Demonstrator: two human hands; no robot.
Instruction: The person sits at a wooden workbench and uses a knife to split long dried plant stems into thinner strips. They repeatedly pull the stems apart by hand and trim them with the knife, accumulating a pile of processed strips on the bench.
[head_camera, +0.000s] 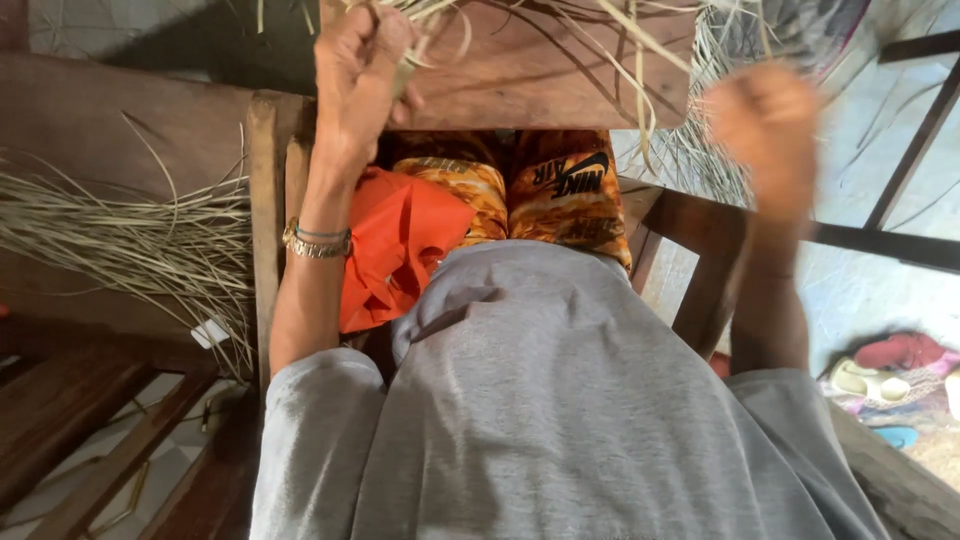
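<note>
My left hand (362, 70) is raised at the top of the view, fingers closed around a bunch of pale dried straw strands (430, 20). The strands fan out across a brown wooden board (540, 80) that rests over my knees. My right hand (765, 125) is blurred at the upper right, fist closed; thin straw strands (690, 150) hang around it, and whether it grips them I cannot tell. I wear a grey shirt and orange patterned shorts (520, 185). A metal bracelet sits on my left wrist.
A large bundle of dried straw (130, 240) lies on a wooden surface at the left. An orange cloth (395, 250) is tucked beside my lap. Wooden chair arms (265, 200) flank me. Sandals and cloth (880, 375) lie on the floor at the right.
</note>
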